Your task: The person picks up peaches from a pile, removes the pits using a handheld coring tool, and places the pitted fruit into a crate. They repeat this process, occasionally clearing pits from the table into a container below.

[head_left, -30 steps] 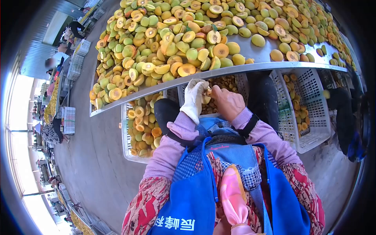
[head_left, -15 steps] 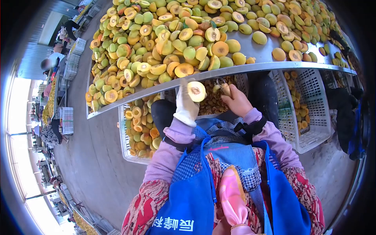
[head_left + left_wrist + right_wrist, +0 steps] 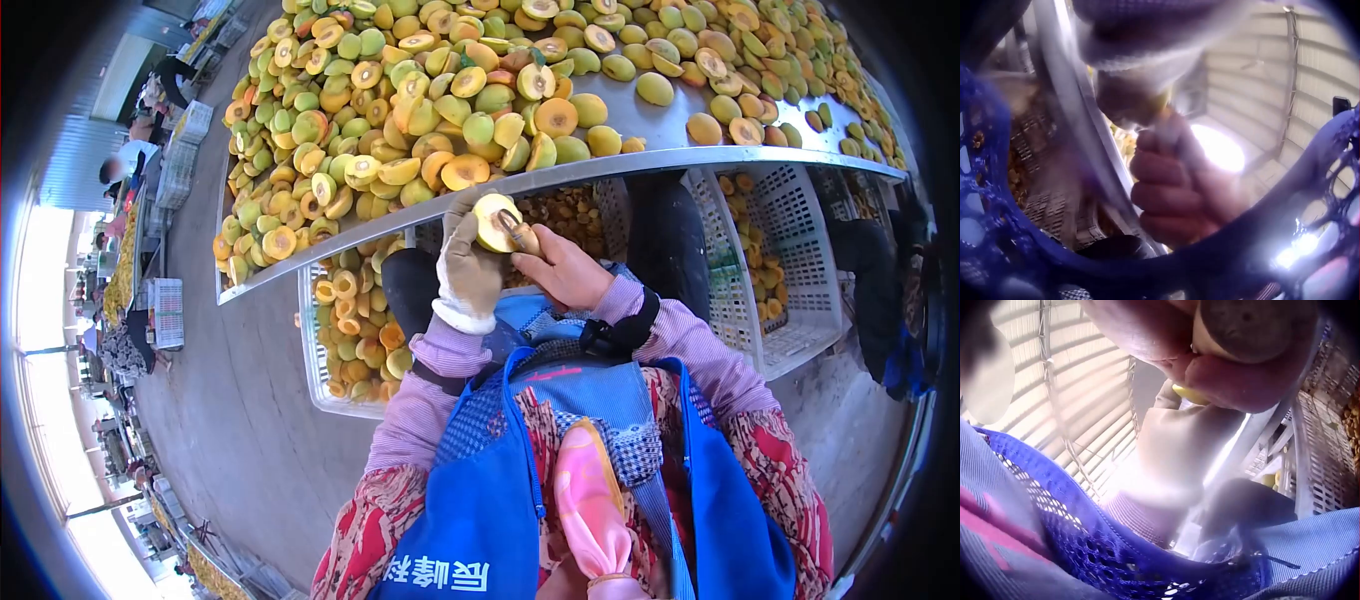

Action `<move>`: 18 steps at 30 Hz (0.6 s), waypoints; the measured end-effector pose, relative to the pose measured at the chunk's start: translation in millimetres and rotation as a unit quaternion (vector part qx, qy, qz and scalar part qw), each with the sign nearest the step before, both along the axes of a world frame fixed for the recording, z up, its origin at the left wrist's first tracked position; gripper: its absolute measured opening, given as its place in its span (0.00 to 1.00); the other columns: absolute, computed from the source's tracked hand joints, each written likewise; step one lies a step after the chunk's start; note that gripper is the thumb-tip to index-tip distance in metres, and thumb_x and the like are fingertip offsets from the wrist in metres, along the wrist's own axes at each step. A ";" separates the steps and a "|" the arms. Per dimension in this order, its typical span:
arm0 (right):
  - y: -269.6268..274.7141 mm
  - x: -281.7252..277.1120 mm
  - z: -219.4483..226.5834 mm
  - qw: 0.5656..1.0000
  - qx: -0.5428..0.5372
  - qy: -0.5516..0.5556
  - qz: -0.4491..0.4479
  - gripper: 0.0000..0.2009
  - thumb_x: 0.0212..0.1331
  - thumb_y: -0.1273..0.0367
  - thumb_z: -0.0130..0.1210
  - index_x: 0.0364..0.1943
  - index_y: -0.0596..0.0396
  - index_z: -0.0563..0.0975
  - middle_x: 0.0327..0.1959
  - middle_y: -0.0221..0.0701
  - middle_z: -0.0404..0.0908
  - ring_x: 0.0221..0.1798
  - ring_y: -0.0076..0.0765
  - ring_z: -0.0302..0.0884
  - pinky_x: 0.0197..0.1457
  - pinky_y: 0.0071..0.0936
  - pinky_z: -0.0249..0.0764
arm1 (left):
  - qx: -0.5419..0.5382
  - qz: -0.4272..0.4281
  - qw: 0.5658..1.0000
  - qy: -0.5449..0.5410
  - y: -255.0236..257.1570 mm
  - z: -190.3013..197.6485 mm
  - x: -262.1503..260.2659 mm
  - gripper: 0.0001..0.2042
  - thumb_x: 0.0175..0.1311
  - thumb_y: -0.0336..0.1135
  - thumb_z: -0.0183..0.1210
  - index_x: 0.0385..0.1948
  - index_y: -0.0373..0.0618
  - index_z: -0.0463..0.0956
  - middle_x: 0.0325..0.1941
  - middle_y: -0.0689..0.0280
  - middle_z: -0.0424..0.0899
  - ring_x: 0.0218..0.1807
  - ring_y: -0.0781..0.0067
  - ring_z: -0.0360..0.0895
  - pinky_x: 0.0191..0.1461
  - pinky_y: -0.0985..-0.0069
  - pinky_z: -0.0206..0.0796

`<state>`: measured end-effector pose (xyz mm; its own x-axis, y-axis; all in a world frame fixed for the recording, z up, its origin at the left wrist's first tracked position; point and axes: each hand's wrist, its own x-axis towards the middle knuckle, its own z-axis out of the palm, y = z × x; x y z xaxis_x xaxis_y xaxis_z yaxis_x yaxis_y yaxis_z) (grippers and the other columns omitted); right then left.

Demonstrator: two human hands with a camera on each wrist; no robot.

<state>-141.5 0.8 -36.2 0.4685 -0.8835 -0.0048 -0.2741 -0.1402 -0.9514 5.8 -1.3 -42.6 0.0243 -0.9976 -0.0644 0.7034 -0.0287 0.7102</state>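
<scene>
In the head view my left hand (image 3: 470,272), in a white and tan glove, holds a yellow peach half (image 3: 488,222) with its cut face up. My bare right hand (image 3: 572,272) grips a pitting tool (image 3: 524,238) by its short wooden handle. The tool's metal loop lies over the middle of the cut face. Seen from the right wrist, the round butt of the wooden handle (image 3: 1244,328) sticks out of my curled fingers (image 3: 1235,384), beyond which is the glove (image 3: 1172,450). The left wrist view shows my right fist (image 3: 1169,194) close under the blurred glove.
A metal table (image 3: 640,95) heaped with peach halves rises ahead, its raised rim just beyond my hands. Beneath stands a crate of pits (image 3: 565,215). A white crate (image 3: 318,370) of hollowed halves is at left, another crate (image 3: 800,260) at right. Other people sit along tables far left.
The right hand was apart from the peach half with the tool half a second ago; now the tool is against its cut face. Earlier, both hands worked together lower over the pits.
</scene>
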 end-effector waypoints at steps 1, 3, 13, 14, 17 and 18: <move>0.2 -0.1 3.4 1.000 -0.023 -0.008 0.014 0.15 0.58 0.63 0.49 0.38 0.61 0.62 0.30 0.54 0.74 0.37 0.62 0.72 0.37 0.46 0.67 | -0.002 0.003 1.000 0.000 1.4 3.7 0.2 0.19 0.66 0.44 0.42 0.52 0.40 0.61 0.47 0.55 0.72 0.49 0.61 0.72 0.54 0.65 0.66; 1.4 -1.0 15.6 0.998 -0.056 0.029 0.015 0.15 0.58 0.63 0.49 0.38 0.61 0.61 0.29 0.54 0.74 0.36 0.62 0.72 0.37 0.46 0.67 | -0.007 0.018 0.999 -0.025 3.8 12.0 -1.1 0.27 0.65 0.57 0.39 0.50 0.39 0.62 0.45 0.56 0.73 0.46 0.61 0.74 0.52 0.67 0.68; 12.7 8.4 30.2 0.991 -0.090 0.095 0.014 0.15 0.58 0.64 0.49 0.38 0.61 0.60 0.28 0.54 0.74 0.34 0.62 0.72 0.35 0.47 0.67 | 0.011 0.134 0.976 -0.169 14.2 21.5 -7.5 0.28 0.66 0.59 0.33 0.42 0.39 0.68 0.38 0.59 0.76 0.37 0.68 0.75 0.44 0.74 0.69; 13.3 8.1 29.2 0.991 -0.089 0.096 0.014 0.15 0.58 0.64 0.49 0.38 0.61 0.60 0.28 0.54 0.74 0.34 0.62 0.72 0.35 0.47 0.67 | 0.011 0.134 0.977 -0.168 14.8 21.1 -6.8 0.28 0.66 0.59 0.33 0.42 0.39 0.68 0.38 0.59 0.76 0.37 0.68 0.75 0.44 0.74 0.69; 16.0 7.3 25.8 0.990 -0.097 0.094 0.047 0.15 0.57 0.65 0.50 0.37 0.61 0.60 0.26 0.53 0.74 0.33 0.62 0.72 0.34 0.48 0.67 | 0.035 0.137 0.984 -0.106 18.7 26.2 -6.0 0.32 0.64 0.63 0.33 0.38 0.37 0.72 0.34 0.59 0.77 0.37 0.68 0.75 0.44 0.74 0.69; 17.3 6.3 26.7 0.990 -0.101 0.095 0.040 0.15 0.56 0.65 0.50 0.37 0.61 0.60 0.26 0.53 0.74 0.33 0.62 0.72 0.34 0.48 0.67 | 0.036 0.138 0.984 -0.106 19.7 29.6 -7.4 0.32 0.64 0.63 0.33 0.38 0.37 0.72 0.34 0.59 0.77 0.37 0.68 0.75 0.44 0.74 0.69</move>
<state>-135.3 18.1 -9.5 0.5450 -0.8352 0.0735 -0.4255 -0.3511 -0.8341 -1.7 18.3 -12.9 0.3142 -0.9442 -0.0994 0.5273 0.0864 0.8453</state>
